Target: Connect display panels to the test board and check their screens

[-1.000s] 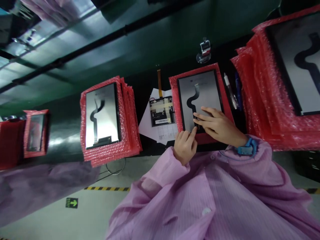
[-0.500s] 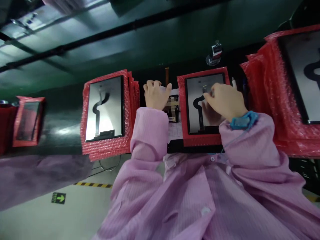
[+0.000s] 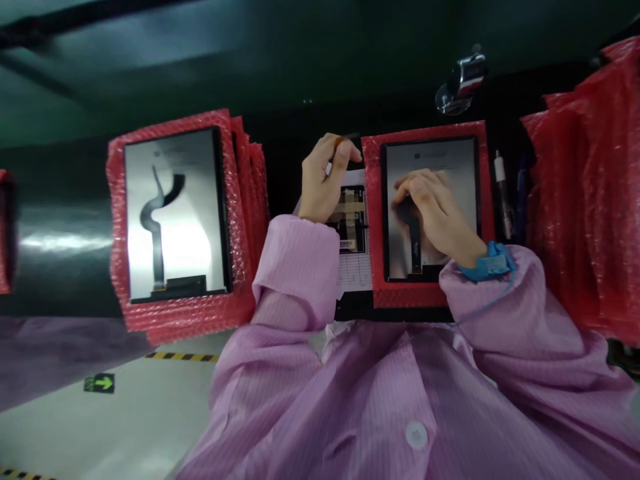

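My left hand (image 3: 325,175) pinches an orange strip (image 3: 339,141); my right hand (image 3: 436,208) curls over the framed panel (image 3: 453,160), its hold unclear.

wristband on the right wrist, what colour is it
The wristband is blue, best seen in the head view.

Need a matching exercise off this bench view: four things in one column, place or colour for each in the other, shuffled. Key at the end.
Things
1. right hand
2. wrist strap
3. white pen
4. taped circuit board

Place or colour
A. on a white printed sheet, left of the middle panel
B. just left of a dark blue pen
C. over the grey back of the middle panel
D. blue, next to a pink sleeve

Pairs: 1-C, 2-D, 3-B, 4-A
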### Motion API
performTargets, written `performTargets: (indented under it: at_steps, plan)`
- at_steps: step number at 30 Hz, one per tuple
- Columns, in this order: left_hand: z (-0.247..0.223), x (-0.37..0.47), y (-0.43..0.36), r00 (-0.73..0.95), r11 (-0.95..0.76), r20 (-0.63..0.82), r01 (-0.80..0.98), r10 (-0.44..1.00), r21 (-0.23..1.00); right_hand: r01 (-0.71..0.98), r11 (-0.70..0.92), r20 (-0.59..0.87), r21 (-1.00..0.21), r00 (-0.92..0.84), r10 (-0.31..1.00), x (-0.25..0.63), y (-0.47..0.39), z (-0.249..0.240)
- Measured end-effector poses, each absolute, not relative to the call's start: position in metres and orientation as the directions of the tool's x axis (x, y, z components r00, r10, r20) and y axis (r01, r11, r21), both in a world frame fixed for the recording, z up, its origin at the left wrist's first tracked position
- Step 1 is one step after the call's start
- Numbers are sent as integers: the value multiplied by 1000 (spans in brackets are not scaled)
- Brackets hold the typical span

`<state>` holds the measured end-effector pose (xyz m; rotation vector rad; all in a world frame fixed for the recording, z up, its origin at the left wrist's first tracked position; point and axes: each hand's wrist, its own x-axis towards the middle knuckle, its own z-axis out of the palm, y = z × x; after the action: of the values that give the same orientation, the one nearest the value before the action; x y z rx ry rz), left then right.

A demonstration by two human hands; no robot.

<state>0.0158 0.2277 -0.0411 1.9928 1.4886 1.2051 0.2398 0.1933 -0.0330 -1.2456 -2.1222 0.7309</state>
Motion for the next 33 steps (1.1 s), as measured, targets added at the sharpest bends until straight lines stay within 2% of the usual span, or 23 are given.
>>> performTargets:
  at_steps: [5,8,13,22,27,33]
  plan:
    - [-42,14,224,194,-357,304,622,933,697,551,364,149,-751,-396,906,238,197,-28]
    - [-44,14,224,220,-391,324,566,920,726,554,356,148,-753,-384,911,237,197,-26]
    - [-45,13,225,191,-473,440,497,878,728,516,370,146,-773,-423,894,237,197,-26]
    - [-37,17,217,223,-445,390,561,894,699,507,404,144,-762,-475,868,237,198,-24]
    - [-34,17,216,301,-468,359,562,884,682,529,451,193,-719,-471,861,234,196,-27]
    - [-27,19,212,392,-458,255,611,884,646,472,534,287,-702,-499,818,236,197,-28]
